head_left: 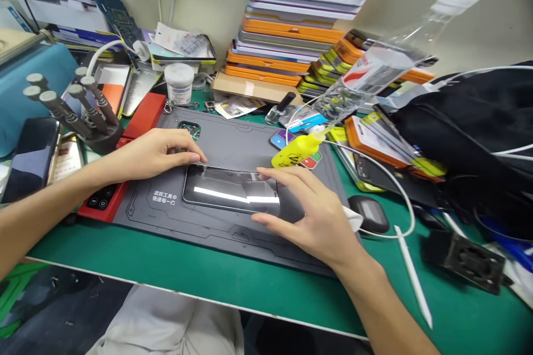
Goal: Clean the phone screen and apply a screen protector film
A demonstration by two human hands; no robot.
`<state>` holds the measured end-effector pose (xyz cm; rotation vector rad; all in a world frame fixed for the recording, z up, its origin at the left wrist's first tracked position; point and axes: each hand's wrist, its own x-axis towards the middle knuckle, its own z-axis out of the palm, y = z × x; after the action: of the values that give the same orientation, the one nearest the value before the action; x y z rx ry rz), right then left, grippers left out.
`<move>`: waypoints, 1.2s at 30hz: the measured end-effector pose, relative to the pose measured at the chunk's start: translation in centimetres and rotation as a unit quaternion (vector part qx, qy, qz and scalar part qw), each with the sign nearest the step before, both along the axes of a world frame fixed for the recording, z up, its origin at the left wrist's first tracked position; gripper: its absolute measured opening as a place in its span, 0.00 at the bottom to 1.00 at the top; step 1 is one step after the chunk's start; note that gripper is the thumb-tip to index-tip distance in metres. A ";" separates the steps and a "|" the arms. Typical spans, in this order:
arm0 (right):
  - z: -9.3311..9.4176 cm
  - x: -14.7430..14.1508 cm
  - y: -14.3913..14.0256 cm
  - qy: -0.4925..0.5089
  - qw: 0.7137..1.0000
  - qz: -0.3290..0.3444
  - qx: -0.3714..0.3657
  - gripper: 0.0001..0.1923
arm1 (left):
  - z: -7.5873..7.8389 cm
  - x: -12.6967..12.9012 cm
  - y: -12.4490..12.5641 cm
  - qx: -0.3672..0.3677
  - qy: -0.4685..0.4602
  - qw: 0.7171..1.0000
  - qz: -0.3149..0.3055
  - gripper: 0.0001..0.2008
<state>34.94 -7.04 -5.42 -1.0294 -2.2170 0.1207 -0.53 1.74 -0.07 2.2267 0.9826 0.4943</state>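
A phone (225, 191) with a glossy black screen lies on a dark grey work mat (166, 216), bright light strips reflected in the glass. At its far left edge, my left hand (164, 152) has thumb and forefinger brought together against the rim. My right hand (310, 205) spans the right end, fingertips on the far edge and thumb by the near edge. A thin pale line runs along the far rim between my hands; whether it is a separate sheet I cannot tell. Just behind my right fingers is a yellow squeeze bottle (297, 150).
To the left stand a screwdriver holder (104, 138) and a red device with buttons (106, 202). Stacked boxes (287, 28) and a tilted clear bottle (375, 66) are behind. On the right lie a white cable (410, 199), black case (368, 213), white stylus (414, 280) and small fan (472, 260).
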 end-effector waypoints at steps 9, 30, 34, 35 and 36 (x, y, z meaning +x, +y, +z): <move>-0.2 0.1 0.2 -0.005 0.999 -0.005 -0.034 0.30 | 1.6 -1.6 -0.6 -0.076 0.167 0.980 -0.072 0.45; -0.1 0.3 0.4 -0.044 0.999 -0.008 -0.030 0.34 | 0.1 -0.7 -1.4 -0.018 0.175 0.983 -0.055 0.39; -0.1 0.3 0.4 -0.052 0.998 -0.009 -0.038 0.35 | 0.1 -0.6 -1.6 -0.024 0.182 0.982 -0.048 0.41; -0.1 0.3 0.4 -0.054 0.998 -0.010 -0.042 0.35 | 0.2 -0.6 -1.6 -0.025 0.185 0.981 -0.046 0.41; 0.0 0.3 0.4 -0.055 0.997 -0.010 -0.046 0.35 | 0.2 -0.5 -1.7 -0.024 0.187 0.981 -0.044 0.41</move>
<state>35.21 -6.64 -5.47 -1.1329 -2.3179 0.1613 -1.07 0.05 0.17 2.3559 1.0609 0.0081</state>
